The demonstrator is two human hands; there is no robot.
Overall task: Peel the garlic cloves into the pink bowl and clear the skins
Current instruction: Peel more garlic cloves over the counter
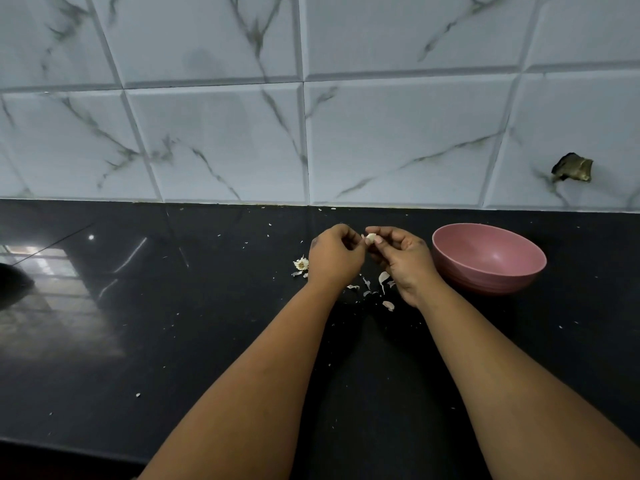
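Observation:
A pale garlic clove (371, 238) is held above the black counter, pinched between the thumb and fingers of my right hand (401, 259). My left hand (334, 254) is close beside it with curled fingers, its fingertips at the clove's left side. The pink bowl (491, 271) stands on the counter just right of my right hand; its inside looks bare from here. Garlic skins (382, 280) lie scattered on the counter beneath and between my hands. The dried root end of the bulb (301, 264) lies left of my left hand.
The black glossy counter (173, 323) runs to a marble-patterned tiled wall (311, 133) at the back. Small skin flecks dot the counter. A hole with a brass fitting (573, 168) sits in the wall at the right.

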